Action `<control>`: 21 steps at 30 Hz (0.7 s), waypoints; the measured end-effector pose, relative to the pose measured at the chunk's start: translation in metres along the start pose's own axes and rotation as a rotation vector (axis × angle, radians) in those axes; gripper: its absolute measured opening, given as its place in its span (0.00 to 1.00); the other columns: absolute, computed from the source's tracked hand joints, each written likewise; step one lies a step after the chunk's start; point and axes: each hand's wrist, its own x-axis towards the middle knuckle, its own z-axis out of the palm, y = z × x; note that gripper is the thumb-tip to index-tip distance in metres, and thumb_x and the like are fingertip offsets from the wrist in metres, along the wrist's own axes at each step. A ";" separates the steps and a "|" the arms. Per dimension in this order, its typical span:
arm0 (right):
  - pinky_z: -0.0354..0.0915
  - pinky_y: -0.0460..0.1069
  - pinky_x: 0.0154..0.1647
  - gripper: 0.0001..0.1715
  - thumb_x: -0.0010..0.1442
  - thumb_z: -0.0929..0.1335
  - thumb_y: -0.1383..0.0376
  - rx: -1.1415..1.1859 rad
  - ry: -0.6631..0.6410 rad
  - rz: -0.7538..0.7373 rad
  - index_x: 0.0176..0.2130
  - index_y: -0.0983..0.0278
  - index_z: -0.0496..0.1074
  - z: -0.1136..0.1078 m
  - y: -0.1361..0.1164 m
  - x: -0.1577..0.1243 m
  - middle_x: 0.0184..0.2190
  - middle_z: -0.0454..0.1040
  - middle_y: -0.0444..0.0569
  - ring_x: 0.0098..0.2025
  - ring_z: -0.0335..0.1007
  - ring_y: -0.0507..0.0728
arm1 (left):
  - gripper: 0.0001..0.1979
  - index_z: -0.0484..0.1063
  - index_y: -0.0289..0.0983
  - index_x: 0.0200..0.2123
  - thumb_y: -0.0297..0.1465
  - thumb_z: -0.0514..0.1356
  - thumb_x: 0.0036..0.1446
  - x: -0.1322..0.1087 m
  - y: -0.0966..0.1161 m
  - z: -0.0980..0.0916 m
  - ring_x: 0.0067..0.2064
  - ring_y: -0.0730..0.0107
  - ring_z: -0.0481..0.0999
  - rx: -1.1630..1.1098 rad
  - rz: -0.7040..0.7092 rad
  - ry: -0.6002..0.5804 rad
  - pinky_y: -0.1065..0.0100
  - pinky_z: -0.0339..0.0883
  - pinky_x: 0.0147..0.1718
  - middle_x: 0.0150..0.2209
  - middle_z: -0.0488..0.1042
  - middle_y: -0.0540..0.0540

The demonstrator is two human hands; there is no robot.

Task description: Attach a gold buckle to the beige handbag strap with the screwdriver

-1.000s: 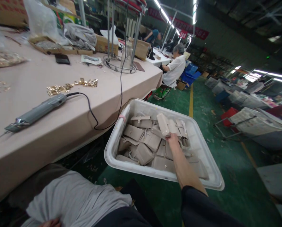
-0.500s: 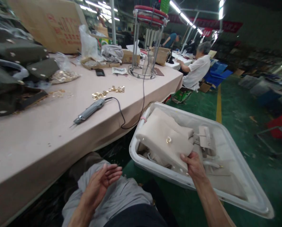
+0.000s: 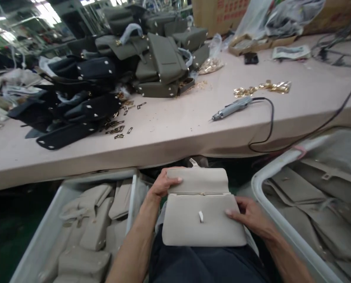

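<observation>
A light beige handbag rests over my lap with its flap lifted up and away from the body. My left hand grips the flap's left side, thumb on top. At the bag's right edge my right hand holds the body between thumb and fingers. A small light-coloured clasp piece sits on the bag's front, and a short strap tab sticks up from the flap's far edge. The fingers beneath the bag are hidden.
A grey electric screwdriver lies on the covered table near gold metal fittings. Black and olive bags are heaped behind. White bins of beige bags stand at left and right. A cord hangs off the table.
The bag has come out of the right-hand bin onto my lap, its flap now raised. My left hand, empty before, has taken hold of it. The view has swung left.
</observation>
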 end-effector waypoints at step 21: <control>0.71 0.52 0.44 0.17 0.60 0.76 0.56 -0.189 0.022 -0.414 0.46 0.61 0.83 0.044 -0.101 0.158 0.40 0.83 0.50 0.41 0.78 0.61 | 0.19 0.83 0.27 0.30 0.36 0.77 0.37 0.012 -0.014 -0.027 0.26 0.74 0.64 0.192 -0.025 -0.119 0.72 0.54 0.27 0.23 0.71 0.49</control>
